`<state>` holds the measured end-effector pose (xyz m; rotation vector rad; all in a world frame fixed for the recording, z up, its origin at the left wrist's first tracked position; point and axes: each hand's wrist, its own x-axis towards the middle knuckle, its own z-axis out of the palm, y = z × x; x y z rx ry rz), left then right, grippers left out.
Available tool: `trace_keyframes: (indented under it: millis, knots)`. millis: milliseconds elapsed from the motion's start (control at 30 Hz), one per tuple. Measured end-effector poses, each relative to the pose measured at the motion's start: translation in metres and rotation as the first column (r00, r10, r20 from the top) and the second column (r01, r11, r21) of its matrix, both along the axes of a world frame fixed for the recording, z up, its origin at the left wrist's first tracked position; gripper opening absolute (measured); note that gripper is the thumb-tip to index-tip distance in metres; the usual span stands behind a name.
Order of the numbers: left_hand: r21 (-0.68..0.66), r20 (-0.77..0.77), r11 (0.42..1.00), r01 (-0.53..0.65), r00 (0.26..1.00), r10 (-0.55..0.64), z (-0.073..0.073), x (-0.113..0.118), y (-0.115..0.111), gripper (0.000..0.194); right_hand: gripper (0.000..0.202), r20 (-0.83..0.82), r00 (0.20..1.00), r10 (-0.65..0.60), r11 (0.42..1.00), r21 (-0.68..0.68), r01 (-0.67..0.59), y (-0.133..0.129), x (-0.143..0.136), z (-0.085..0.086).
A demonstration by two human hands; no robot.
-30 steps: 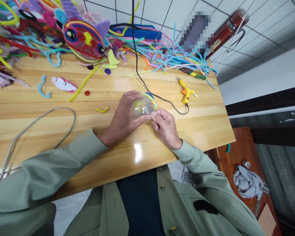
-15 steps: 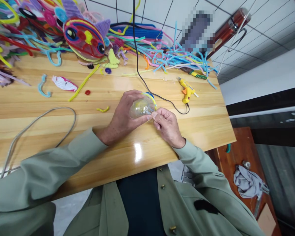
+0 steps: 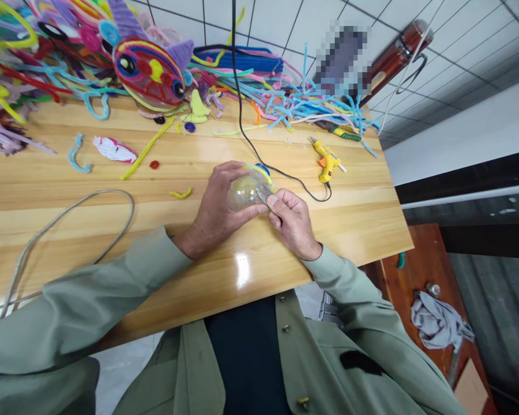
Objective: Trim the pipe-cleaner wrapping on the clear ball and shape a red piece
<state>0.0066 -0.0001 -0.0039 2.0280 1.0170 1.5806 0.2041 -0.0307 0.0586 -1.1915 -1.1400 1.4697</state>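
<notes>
Over the table, centrally, the left hand cupped a clear shell, yellow trim apparently fitted only along its far edge, while the right hand pinched a grey tool at its right.

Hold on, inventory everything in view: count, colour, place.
Shell: 1, clear, rounded, centre
Tool: 1, thin silvery, at shell
Glue gun: 1, yellow, right
Cord: 1, black, top to glue gun
Craft face: 1, multicoloured, back left
Fuzzy sticks: many, mixed, back
Loose scraps: several, mixed, left
Cable: 1, grey, left
Flask: 1, red, back right
Pixelated item: 1, dark, back right
Table: 1, light wood, middle
Cloth: 1, grey, lower right
Sleeves: 2, green, lower half
Left hand: 1, bare, around shell
Right hand: 1, bare, holding tool
</notes>
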Motion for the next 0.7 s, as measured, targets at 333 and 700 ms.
trace_keyframes:
  millis: [333,700]
  knots:
    - [-0.056,-0.035,0.998,0.043,0.998,-0.045,0.003,-0.008,0.001,0.074,0.056,0.063,0.992,0.109,0.994,-0.019,-0.108,0.005,0.011,-0.002]
    - [0.008,-0.039,0.991,0.13,0.991,-0.129,-0.009,-0.011,0.013,0.097,0.06,0.067,0.982,0.178,0.984,0.011,-0.179,0.008,0.011,0.0]
